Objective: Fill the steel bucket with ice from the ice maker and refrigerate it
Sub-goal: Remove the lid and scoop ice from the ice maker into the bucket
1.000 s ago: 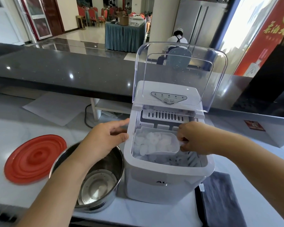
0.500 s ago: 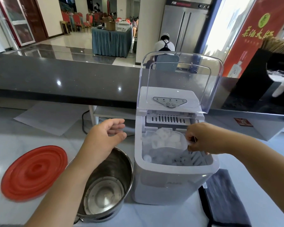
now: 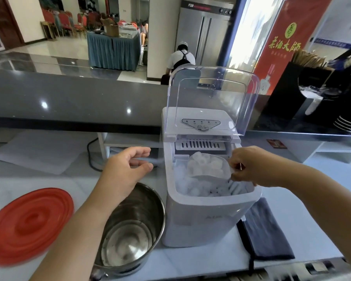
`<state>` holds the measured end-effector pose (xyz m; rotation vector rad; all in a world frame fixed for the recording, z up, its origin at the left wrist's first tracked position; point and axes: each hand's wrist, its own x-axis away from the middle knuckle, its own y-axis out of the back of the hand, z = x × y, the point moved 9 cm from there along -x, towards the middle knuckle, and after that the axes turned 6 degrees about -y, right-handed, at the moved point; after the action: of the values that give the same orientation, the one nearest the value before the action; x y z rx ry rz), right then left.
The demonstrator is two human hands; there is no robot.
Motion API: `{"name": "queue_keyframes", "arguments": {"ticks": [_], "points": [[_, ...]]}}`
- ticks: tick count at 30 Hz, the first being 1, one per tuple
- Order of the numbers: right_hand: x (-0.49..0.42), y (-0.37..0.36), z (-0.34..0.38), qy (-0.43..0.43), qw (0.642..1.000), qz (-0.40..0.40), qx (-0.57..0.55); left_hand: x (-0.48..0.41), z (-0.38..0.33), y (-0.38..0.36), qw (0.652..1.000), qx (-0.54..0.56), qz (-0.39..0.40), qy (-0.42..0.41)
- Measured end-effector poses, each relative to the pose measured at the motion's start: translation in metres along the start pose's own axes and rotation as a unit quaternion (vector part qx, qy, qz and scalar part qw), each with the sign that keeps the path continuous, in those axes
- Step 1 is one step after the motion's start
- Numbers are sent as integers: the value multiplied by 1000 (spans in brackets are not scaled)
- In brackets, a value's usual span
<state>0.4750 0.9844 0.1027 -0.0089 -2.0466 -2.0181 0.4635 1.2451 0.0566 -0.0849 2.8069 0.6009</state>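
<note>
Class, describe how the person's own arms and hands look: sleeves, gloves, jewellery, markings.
The left forearm and right forearm are bare to the frame edge, with no sleeve in view. The left hand and right hand wear no gloves, and no ring, watch, bracelet or marking shows on either.

Red banner (image 3: 280,57), far beyond and above the right hand's fingers (image 3: 234,166): 4 large yellow characters, 茶酒大師, under a round green emblem; the smaller line beneath is illegible.
Ice maker (image 3: 207,222), front panel below those fingers: faint brand lettering, too blurred to read.
Steel refrigerator (image 3: 203,37), dark header strip: marking too small to read.
</note>
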Motion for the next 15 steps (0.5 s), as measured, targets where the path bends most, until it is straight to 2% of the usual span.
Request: {"name": "queue_keyframes", "arguments": {"ticks": [9,15], "points": [[21,11,48,51,998,-28,-2,3,15,22,998,56,5,-10],[32,0,97,81,995,-31,-51,7,42,54,997,75,-11,30]]}}
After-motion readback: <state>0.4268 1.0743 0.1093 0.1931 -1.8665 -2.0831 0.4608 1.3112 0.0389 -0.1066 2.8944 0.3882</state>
